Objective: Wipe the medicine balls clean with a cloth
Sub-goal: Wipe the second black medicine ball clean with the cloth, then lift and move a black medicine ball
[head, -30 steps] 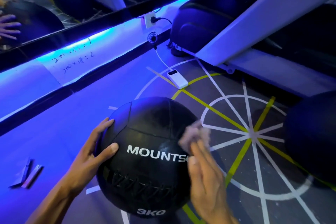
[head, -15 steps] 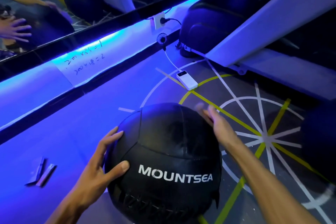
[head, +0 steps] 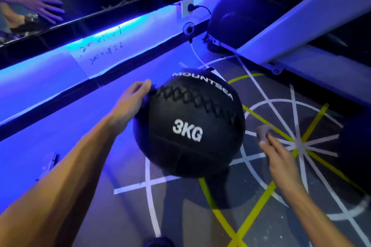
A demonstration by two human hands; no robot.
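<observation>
One black medicine ball (head: 188, 126) fills the middle of my head view, and I use it as my landmark. It reads "3KG" in white on the face turned toward me and "MOUNTSEA" along its far upper edge, with a band of crisscross stitching running between the two. It appears to sit above a dark shadow on the grey floor (head: 124, 216), which is marked with white and yellow lines.

My left hand (head: 132, 100) is on the ball's upper left side, fingers curled over the end of the stitching and gripping the ball there.

My right hand (head: 281, 158) is just to the right of the ball, apart from its surface. Its fingers are nearly straight and lie on a small grey cloth (head: 263, 131), which shows beyond the fingertips; I cannot tell whether the thumb pinches it from beneath.

Behind the ball, a white cable (head: 195, 54) runs back to a small round fan (head: 188, 27) and a wall socket (head: 185, 7) with a black plug in it. To the left of the ball, a blue-lit ledge (head: 60, 62) carries handwritten figures. Above that ledge a mirror (head: 66, 0) shows blurred hands. Behind and to the right of the ball stands a white machine frame (head: 297, 18).
</observation>
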